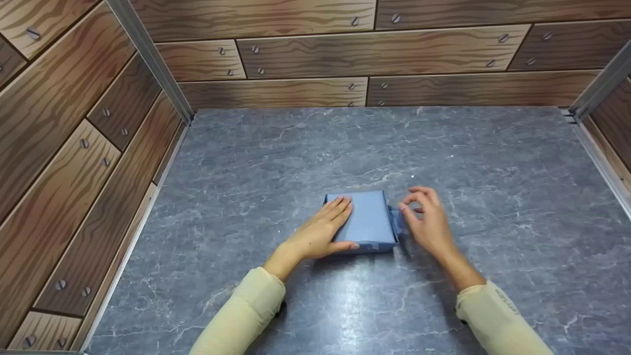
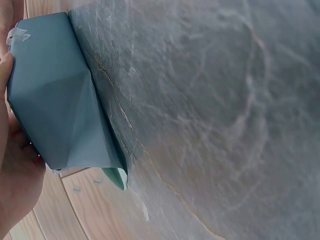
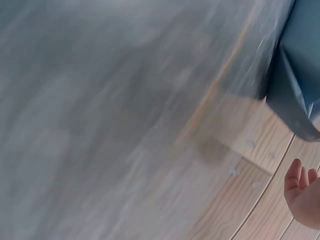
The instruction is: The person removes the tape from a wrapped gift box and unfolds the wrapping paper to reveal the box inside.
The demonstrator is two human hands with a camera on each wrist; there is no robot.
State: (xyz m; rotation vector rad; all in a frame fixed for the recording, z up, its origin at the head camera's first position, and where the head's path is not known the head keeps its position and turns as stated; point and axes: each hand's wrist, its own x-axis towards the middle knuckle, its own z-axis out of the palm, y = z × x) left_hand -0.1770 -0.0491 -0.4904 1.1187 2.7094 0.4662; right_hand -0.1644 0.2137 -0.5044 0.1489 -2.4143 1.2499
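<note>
A box wrapped in blue paper (image 1: 367, 217) lies on the marbled tabletop. My left hand (image 1: 320, 229) rests on its top left part, fingers laid flat and thumb along the near edge. On the box's right end, a loose paper flap (image 1: 400, 222) sticks out; its folded end (image 3: 295, 110) also shows in the right wrist view. Beside that flap is my right hand (image 1: 429, 222), fingers loosely bent with nothing between them. The right wrist view has its fingers apart from the paper. A bit of clear tape (image 2: 19, 36) clings to the wrapping in the left wrist view.
The grey marbled tabletop (image 1: 276, 148) extends around the box. Wood-patterned panels (image 1: 305, 54) wall it at the back and both sides, with metal strips (image 1: 153, 64) in the corners. A tiny white speck (image 1: 412, 176) lies beyond the box.
</note>
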